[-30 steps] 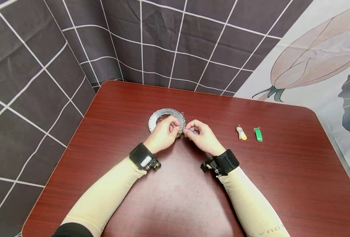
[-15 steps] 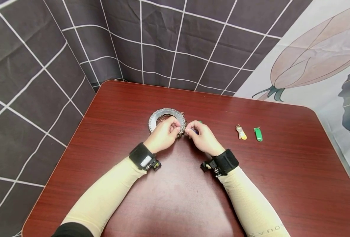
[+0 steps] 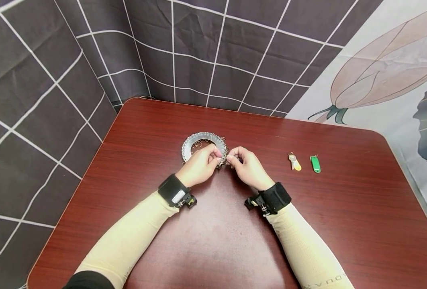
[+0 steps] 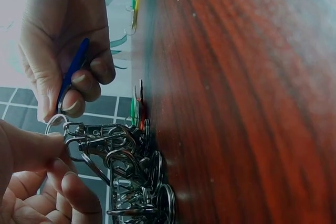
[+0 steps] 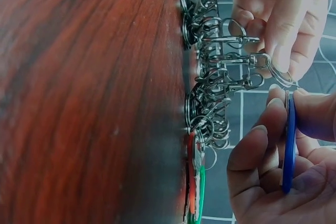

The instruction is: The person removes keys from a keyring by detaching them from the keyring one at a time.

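Observation:
A flat metal ring [image 3: 199, 140] hung with several steel clasps [image 5: 210, 77] lies on the red-brown table [image 3: 343, 224]. My left hand [image 3: 218, 154] pinches one clasp with a small split ring [image 4: 55, 123] at the ring's right side. My right hand [image 3: 231, 159] pinches a blue key tag [image 5: 289, 145] and holds its top end against that split ring. The two hands' fingertips nearly touch. A red tag [image 5: 191, 182] and a green tag [image 5: 201, 187] hang from clasps below the blue one.
A yellow key tag [image 3: 295, 162] and a green key tag [image 3: 315, 163] lie on the table to the right of my hands. Patterned cloth hangs close behind and to the left of the table. Black wrist bands [image 3: 171, 189] sit on both arms.
My right hand has edged left, closing the gap to my left hand. The blue tag, visible in the head view earlier, is now hidden under my fingers there.

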Available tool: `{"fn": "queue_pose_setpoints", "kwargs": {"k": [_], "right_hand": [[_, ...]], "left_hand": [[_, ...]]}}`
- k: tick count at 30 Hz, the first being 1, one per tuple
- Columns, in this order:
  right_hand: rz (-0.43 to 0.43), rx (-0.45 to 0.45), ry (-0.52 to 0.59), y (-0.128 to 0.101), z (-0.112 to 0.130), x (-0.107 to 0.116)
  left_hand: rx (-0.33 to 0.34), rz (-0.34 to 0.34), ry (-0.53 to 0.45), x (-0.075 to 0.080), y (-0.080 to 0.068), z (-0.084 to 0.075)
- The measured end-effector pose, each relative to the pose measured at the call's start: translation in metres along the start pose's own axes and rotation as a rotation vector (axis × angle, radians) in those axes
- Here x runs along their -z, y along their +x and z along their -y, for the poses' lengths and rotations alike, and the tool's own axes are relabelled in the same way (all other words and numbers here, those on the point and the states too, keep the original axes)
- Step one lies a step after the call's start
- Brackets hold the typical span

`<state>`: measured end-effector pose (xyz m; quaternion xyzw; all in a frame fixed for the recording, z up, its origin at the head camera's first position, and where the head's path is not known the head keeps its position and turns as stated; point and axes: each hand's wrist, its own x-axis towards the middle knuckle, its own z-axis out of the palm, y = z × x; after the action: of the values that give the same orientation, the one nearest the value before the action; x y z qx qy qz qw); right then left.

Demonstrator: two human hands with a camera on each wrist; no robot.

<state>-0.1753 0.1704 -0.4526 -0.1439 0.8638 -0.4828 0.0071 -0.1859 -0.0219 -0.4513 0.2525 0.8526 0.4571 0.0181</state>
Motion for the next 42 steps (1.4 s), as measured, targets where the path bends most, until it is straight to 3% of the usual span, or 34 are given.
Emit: {"fn": "queue_pose_setpoints", "kwargs": {"k": [21,29,32,35,42], "right_hand": [[-0.033,-0.031,0.080,0.002,0.006,0.001],[-0.020,-0.014,0.094,-0.005,0.040,0.009],[-0.015,-0.012,0.111,-0.006,0.043,0.009],[-0.008,-0.017,0.142,-0.006,0.041,0.009],[0.026,-0.028,0.181,0.002,0.001,0.000]], "left_hand": [[0.016,0.032,-0.006,-0.001,0.003,0.004],[0.031,0.023,0.007,-0.002,0.004,0.004],[0.041,0.004,0.015,-0.002,0.003,0.003],[0.046,-0.017,0.013,-0.001,0.002,0.002],[0.023,-0.075,-0.005,0.000,0.003,0.001]]}}
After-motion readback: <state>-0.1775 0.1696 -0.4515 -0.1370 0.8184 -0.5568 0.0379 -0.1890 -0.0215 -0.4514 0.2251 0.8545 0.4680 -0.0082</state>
